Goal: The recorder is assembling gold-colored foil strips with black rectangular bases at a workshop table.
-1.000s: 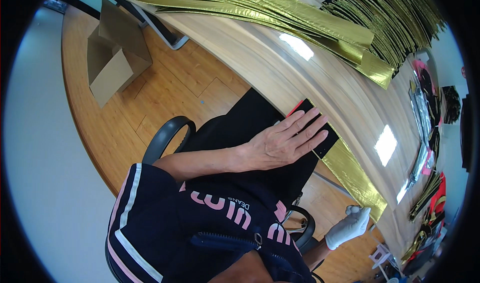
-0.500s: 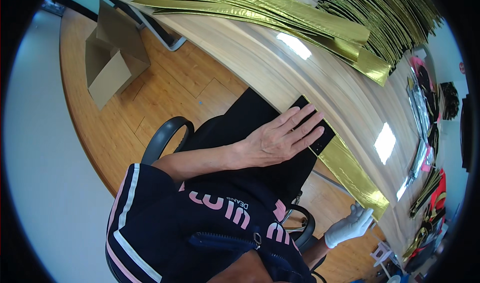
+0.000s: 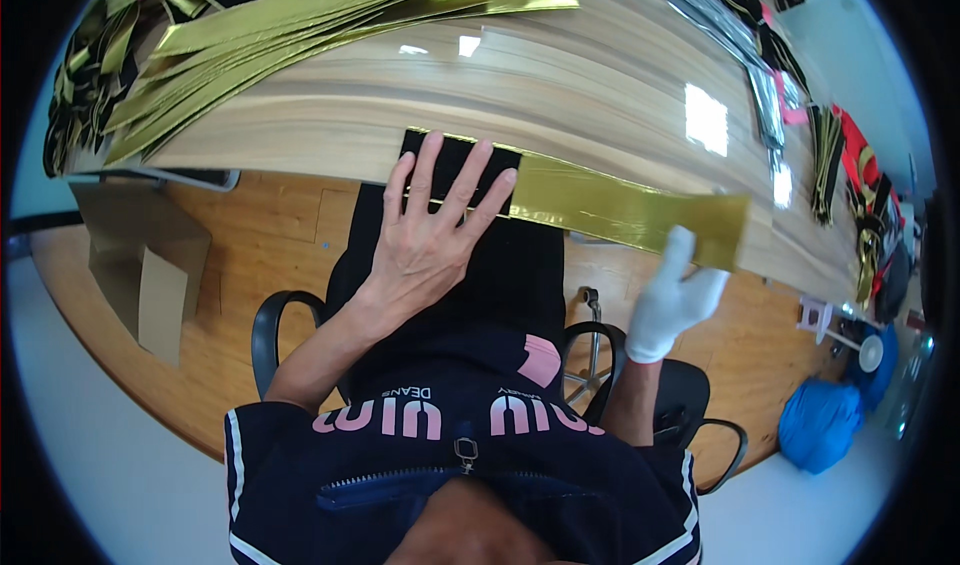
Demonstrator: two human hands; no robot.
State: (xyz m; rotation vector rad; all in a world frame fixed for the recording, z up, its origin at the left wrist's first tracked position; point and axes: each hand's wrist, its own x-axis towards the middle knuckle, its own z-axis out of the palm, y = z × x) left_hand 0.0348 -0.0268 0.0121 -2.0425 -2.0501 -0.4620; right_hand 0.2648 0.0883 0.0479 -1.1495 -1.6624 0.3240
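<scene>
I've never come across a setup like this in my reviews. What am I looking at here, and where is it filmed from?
There is no machine here, just a person using two hands. The view comes from a fisheye camera worn on the head, looking down, so straight edges bend and the rim goes dark.

The bare left hand lies flat, fingers spread, on a black piece at the left end of a gold strip. The right hand, in a white glove, has a digit over the strip's near edge towards its right end; how firmly it holds it is unclear.

On the wooden table beyond lie a heap of gold strips to the left and silver strips to the right.
</scene>
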